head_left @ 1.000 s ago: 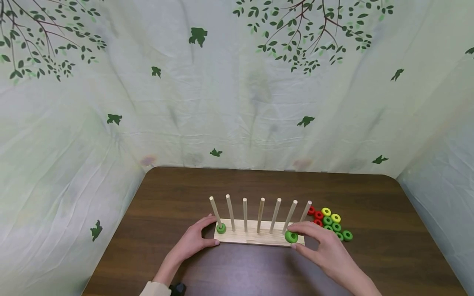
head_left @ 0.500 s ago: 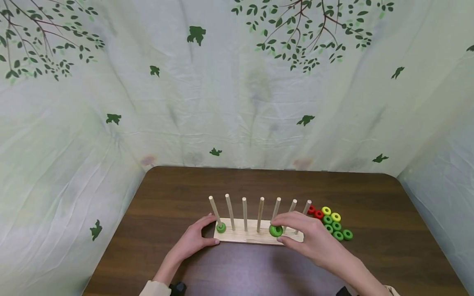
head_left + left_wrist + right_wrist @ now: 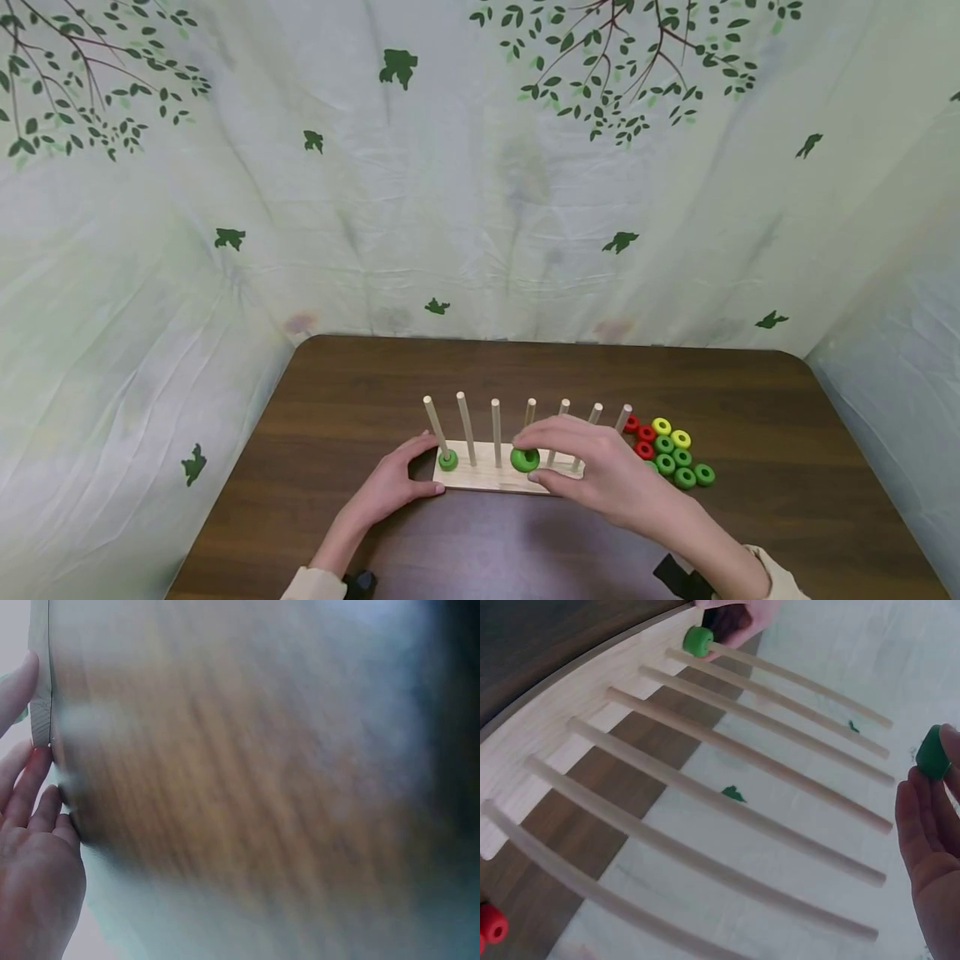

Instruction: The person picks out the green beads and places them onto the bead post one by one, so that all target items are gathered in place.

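At the left end of a wooden pegboard on a brown worktop, a person's left hand grips the board between thumb and fingers, beside a seated green ring at the foot of the leftmost peg. Over the pegboard's middle, the right hand pinches a second green ring, clear of the peg tips; threading it cleanly likely calls for a level ring, hole centred on a tip, board steady. Beyond the pegboard's right end lie loose rings, red, yellow and green.
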`<state>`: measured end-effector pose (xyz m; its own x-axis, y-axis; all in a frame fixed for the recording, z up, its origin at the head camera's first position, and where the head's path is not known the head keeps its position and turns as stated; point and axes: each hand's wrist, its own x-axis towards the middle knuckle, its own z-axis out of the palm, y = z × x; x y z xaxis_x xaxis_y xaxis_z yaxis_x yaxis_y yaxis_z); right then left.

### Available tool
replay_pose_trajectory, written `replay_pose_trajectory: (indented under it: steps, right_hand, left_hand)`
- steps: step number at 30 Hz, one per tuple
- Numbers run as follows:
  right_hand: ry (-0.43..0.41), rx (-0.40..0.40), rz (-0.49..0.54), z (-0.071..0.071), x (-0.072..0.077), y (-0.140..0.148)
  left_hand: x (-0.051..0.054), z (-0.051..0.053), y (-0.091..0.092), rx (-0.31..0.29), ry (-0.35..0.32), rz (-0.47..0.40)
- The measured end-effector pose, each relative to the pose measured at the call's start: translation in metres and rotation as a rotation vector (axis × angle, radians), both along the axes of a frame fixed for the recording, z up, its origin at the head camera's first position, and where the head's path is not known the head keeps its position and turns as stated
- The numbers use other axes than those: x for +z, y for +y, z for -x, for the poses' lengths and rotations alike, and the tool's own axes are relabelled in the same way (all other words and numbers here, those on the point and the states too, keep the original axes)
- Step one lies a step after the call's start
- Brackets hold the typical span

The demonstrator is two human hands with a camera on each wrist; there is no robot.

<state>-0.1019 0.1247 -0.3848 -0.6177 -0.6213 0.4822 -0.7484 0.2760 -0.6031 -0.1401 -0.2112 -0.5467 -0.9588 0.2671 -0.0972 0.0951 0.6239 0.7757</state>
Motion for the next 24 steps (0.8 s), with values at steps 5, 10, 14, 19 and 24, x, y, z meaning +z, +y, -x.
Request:
replay_pose_trajectory:
  steps: [5,10,14,19,24]
  right_hand:
    - [0.031,0.016,0.017,0.007,0.006,-0.013]
    - [0.047,0.025,0.051,0.012,0.01,-0.025]
    - [0.052,0.018,0.067,0.017,0.012,-0.031]
    - [0.049,0.022,0.088,0.023,0.016,-0.041]
    - [0.033,0.015,0.115,0.027,0.019,-0.051]
  left_hand:
    - [-0.001,0.001,0.0,-0.003,0.006,-0.002]
    - [-0.001,0.001,0.0,-0.002,0.008,0.0]
    - [-0.001,0.001,0.0,0.002,0.003,0.001]
    - [0.0,0.001,-0.001,-0.001,0.001,0.011]
    - [0.001,0.001,0.0,0.0,-0.016,0.008]
